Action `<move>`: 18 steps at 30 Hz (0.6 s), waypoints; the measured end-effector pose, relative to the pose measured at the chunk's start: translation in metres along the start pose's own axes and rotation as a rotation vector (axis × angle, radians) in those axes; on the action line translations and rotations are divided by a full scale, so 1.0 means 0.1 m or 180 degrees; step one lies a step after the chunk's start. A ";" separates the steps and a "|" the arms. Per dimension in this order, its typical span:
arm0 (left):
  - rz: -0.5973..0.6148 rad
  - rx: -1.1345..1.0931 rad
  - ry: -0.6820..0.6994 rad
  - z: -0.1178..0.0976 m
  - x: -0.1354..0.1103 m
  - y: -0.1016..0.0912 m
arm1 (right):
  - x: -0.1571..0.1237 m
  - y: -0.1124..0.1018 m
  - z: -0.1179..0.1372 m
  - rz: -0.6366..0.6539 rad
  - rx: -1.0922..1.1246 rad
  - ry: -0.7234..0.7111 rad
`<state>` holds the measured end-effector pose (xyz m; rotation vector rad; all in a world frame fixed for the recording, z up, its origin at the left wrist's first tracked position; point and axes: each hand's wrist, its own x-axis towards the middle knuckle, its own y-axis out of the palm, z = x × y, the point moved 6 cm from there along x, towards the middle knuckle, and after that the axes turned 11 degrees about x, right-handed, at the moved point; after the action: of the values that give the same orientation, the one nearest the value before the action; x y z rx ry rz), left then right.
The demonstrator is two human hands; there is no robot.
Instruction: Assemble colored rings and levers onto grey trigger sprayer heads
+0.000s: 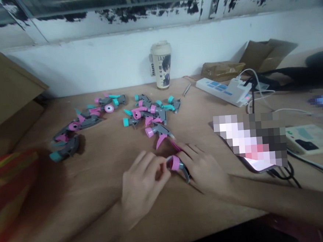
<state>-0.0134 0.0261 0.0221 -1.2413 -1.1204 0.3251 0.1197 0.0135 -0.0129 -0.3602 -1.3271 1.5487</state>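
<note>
My right hand is wrapped round a spray bottle trigger head with a grey body and a pink screw collar. Its pink trigger shows above my fingers, and the collar's opening faces left. Thumb and forefinger of my left hand are pinched together at that opening, on a small pale piece whose kind I cannot make out. Just beyond my hands lies another spray trigger head, grey and pink. Behind it is a loose heap of trigger heads in grey, pink and teal, with more trigger heads to the left.
A coffee cup stands against the wall, with tweezers to its right. Further right are a white power strip, cables and a lit phone. Cardboard rises at the left, above red and yellow cloth.
</note>
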 end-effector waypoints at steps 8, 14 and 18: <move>0.0994 -0.2132 -0.1144 0.32 -0.02 0.31 | -0.02 0.01 -0.03 -0.0067 0.0313 0.0050; 0.1423 -0.3089 -0.1416 0.17 -0.04 0.39 | -0.04 0.01 -0.04 -0.0177 0.0769 -0.0104; 0.1464 -0.3192 -0.1304 0.15 0.00 0.36 | -0.04 -0.03 -0.03 -0.0322 0.0829 -0.0152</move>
<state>-0.0128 0.0474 -0.0100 -2.4182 -1.3924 0.3829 0.1256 0.0115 -0.0128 -0.0921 -1.1438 1.6284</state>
